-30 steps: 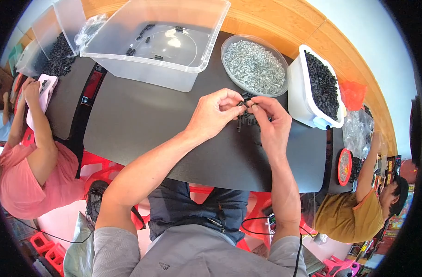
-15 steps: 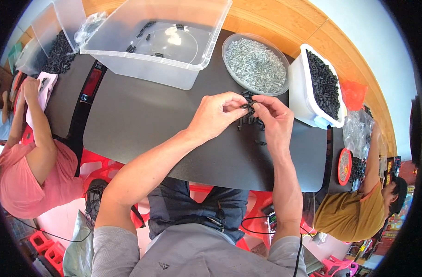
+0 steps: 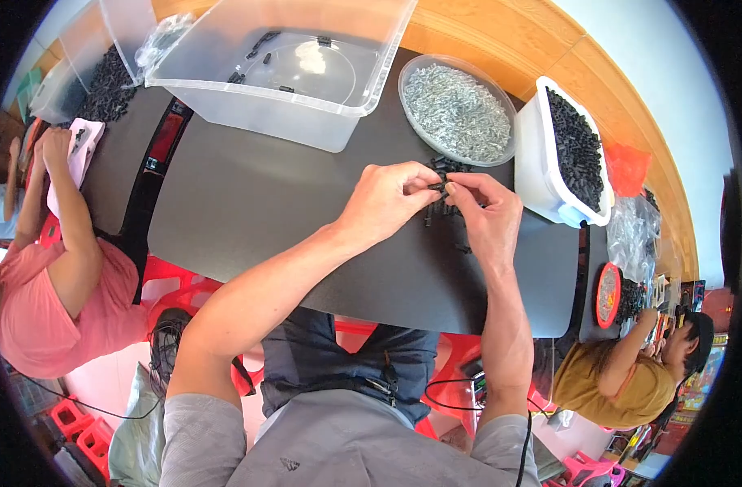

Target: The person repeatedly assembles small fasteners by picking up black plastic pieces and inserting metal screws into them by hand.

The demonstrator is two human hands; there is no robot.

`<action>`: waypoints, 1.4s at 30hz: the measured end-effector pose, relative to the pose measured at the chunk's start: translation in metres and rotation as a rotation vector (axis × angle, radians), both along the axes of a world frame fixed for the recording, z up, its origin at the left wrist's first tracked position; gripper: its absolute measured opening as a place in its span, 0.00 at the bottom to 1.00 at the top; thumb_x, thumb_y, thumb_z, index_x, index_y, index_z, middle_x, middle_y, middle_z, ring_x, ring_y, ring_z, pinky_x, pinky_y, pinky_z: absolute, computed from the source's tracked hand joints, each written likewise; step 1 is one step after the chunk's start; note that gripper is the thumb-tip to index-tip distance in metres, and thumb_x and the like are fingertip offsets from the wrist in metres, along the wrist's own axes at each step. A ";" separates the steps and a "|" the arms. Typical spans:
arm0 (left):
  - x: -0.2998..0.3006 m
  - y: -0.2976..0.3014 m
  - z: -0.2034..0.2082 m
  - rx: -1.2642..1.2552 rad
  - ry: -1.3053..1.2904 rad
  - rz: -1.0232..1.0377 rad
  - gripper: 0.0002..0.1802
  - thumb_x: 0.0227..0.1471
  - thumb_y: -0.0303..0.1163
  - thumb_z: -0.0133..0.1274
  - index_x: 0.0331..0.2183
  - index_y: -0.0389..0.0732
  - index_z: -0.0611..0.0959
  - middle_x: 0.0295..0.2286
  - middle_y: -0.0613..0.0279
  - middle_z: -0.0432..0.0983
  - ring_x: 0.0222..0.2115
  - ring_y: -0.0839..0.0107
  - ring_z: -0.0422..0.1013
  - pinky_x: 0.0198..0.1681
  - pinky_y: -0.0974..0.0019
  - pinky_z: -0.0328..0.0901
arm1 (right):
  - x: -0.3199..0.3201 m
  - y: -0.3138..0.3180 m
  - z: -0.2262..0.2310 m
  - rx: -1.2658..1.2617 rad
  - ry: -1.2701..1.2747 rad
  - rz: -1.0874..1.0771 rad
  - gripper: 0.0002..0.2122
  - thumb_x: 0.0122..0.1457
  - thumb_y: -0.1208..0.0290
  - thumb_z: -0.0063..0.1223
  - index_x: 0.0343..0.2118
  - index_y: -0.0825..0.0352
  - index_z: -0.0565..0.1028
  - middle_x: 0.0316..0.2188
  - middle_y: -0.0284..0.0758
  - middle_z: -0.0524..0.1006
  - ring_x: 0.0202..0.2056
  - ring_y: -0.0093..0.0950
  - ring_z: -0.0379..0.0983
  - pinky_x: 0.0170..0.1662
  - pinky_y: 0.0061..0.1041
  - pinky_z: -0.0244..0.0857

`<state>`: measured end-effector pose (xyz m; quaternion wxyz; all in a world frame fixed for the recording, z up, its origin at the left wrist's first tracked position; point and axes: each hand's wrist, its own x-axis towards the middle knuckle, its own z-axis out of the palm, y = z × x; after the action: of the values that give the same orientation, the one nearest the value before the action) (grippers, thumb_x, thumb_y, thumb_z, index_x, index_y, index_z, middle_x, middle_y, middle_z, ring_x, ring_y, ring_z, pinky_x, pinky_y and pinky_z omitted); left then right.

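Observation:
Both hands meet above the dark table, in front of the round tub. Between their fingertips is a small black plastic part (image 3: 439, 186). My left hand (image 3: 387, 199) pinches it from the left with thumb and forefinger. From the other side, my right hand (image 3: 491, 213) closes thumb and fingers on it. Fingers cover much of the part, so its exact shape does not show. A small pile of similar black parts (image 3: 441, 214) lies on the table under and behind the hands.
A round tub (image 3: 406, 122) holds many clear, shiny small pieces. To its right stands a white bin (image 3: 536, 174) full of black parts. A large translucent box (image 3: 281, 122) with several black parts stands back left. Co-workers sit left and right; a red-rimmed dish (image 3: 600, 294) is at right.
My hands stay together in nearly the same place, with the black part's position between the fingertips slightly changed. The co-worker on the right has drawn an arm back toward the body.

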<state>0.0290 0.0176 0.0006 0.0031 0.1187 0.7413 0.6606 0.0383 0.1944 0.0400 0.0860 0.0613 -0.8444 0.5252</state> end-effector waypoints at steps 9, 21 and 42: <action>0.002 -0.001 -0.002 -0.071 0.092 0.033 0.10 0.52 0.27 0.63 0.38 0.36 0.87 0.26 0.57 0.84 0.27 0.77 0.79 0.32 0.70 0.73 | -0.001 -0.001 -0.005 -0.103 -0.059 0.020 0.06 0.58 0.81 0.60 0.38 0.73 0.83 0.27 0.35 0.84 0.30 0.21 0.81 0.34 0.18 0.73; 0.003 -0.001 -0.003 -0.026 0.072 0.030 0.13 0.51 0.27 0.64 0.40 0.35 0.86 0.28 0.55 0.85 0.30 0.76 0.80 0.34 0.70 0.73 | 0.000 -0.005 -0.005 -0.129 -0.069 0.081 0.07 0.61 0.81 0.57 0.41 0.74 0.82 0.31 0.36 0.83 0.32 0.20 0.80 0.38 0.19 0.73; 0.007 -0.006 0.009 -0.157 0.338 -0.010 0.19 0.45 0.29 0.67 0.42 0.41 0.83 0.29 0.61 0.76 0.31 0.64 0.75 0.38 0.62 0.71 | -0.011 0.014 -0.008 -0.549 -0.453 0.325 0.09 0.61 0.69 0.60 0.39 0.70 0.82 0.26 0.26 0.77 0.27 0.14 0.67 0.32 0.16 0.60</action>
<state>0.0361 0.0120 0.0092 -0.1091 0.2310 0.7799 0.5713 0.0277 0.2081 0.0316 -0.1735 0.0517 -0.6495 0.7385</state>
